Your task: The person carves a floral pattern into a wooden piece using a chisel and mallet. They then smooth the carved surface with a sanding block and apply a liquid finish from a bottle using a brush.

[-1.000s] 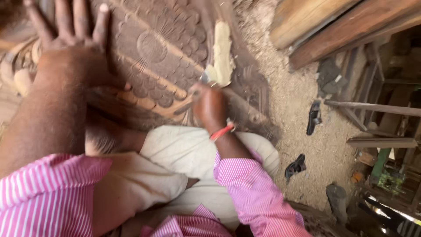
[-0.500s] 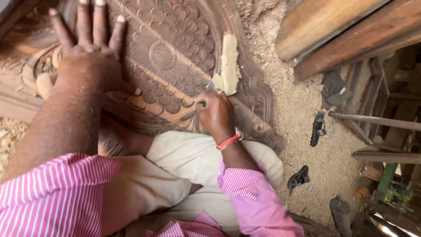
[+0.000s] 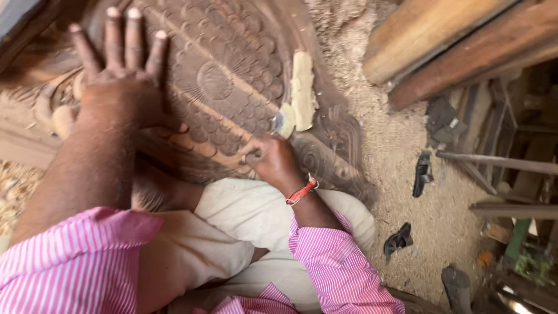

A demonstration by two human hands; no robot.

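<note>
Since the earlier frame the view shifts a little and the right hand (image 3: 272, 158) slides slightly down the carved wooden panel (image 3: 232, 75), which lies on the sawdust floor (image 3: 401, 157) against the knees. Left hand (image 3: 119, 93) presses flat, fingers spread, holding nothing. Right fingers are closed around a small tool (image 3: 285, 120); I judge short, controlled strokes along the pattern work best

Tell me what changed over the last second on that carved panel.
Little changed. The right hand shifted slightly along the carved wooden panel, its grip closed on a small tool I cannot make out. The left hand stayed pressed flat, fingers spread. The pale wood strip lies where it was; the view itself drifted.
</note>
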